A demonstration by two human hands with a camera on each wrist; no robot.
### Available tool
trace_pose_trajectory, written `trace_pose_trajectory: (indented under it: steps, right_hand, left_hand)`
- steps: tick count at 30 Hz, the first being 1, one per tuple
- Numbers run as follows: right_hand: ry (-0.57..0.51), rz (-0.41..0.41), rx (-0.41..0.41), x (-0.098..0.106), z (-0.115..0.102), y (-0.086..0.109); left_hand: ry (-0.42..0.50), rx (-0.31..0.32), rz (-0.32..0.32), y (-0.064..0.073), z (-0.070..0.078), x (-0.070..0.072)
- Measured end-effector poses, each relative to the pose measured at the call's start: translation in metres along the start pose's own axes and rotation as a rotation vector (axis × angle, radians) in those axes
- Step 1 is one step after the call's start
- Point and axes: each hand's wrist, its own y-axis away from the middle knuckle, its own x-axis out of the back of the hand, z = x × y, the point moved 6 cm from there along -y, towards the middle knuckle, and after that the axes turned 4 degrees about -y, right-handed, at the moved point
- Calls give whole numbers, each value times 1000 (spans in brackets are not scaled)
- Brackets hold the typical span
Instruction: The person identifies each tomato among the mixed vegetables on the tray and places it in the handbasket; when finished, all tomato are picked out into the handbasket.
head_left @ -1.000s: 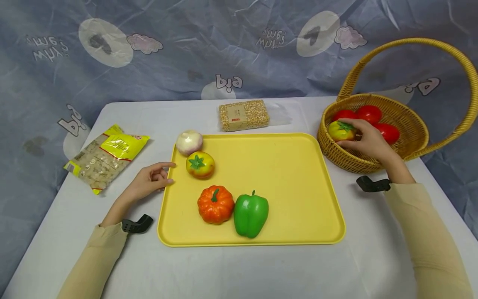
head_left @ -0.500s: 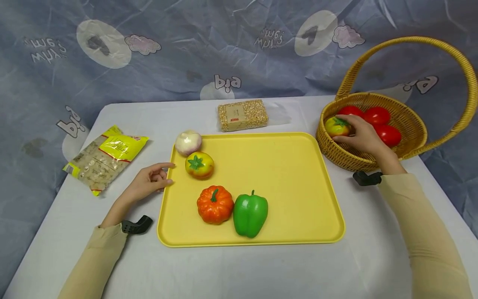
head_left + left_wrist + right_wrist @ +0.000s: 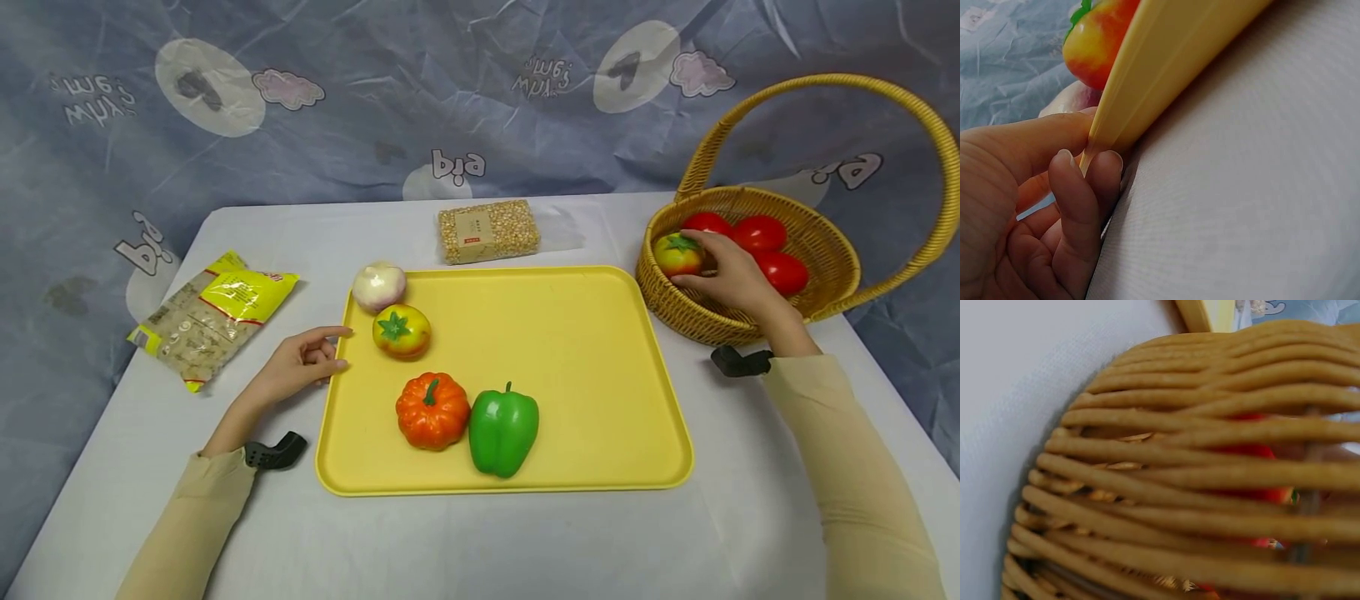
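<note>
the half-open right hand (image 3: 731, 273) holds a yellow-red fruit (image 3: 677, 255) in the far right basket (image 3: 678, 310). the nearly closed left hand (image 3: 298, 363) pinches the tray (image 3: 592, 375) by its left rim.

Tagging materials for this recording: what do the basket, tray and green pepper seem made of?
Basket: wicker-like, natural or plastic, with a faint sheen; woven strands show. Tray: probably plastic, smooth and even yellow, with a moulded-looking rim. Green pepper: perhaps plastic or coated foam; its glossy, uniform skin shows highlights.
</note>
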Motion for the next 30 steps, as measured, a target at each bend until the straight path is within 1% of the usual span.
trace_pose_trajectory:
  steps: [4,9,13,21,26,30]
  right_hand:
    - [-12,-3,-25,3,-1,5]
    - [-7,3,-15,7,-8,12]
    - [9,33,-6,11,-15,18]
    - [3,128,11,19,-31,28]
    - [-8,209,52,22,-46,33]
    - [-29,260,91,20,-62,36]
  left_hand:
    - [0,-2,0,0,0,-1]
    - [-1,3,-2,0,0,-1]
    - [-6,8,-2,0,-1,-1]
    - [2,9,-6,0,3,-1]
    - [5,17,-5,0,2,-1]
    - [-2,19,-4,1,1,-1]
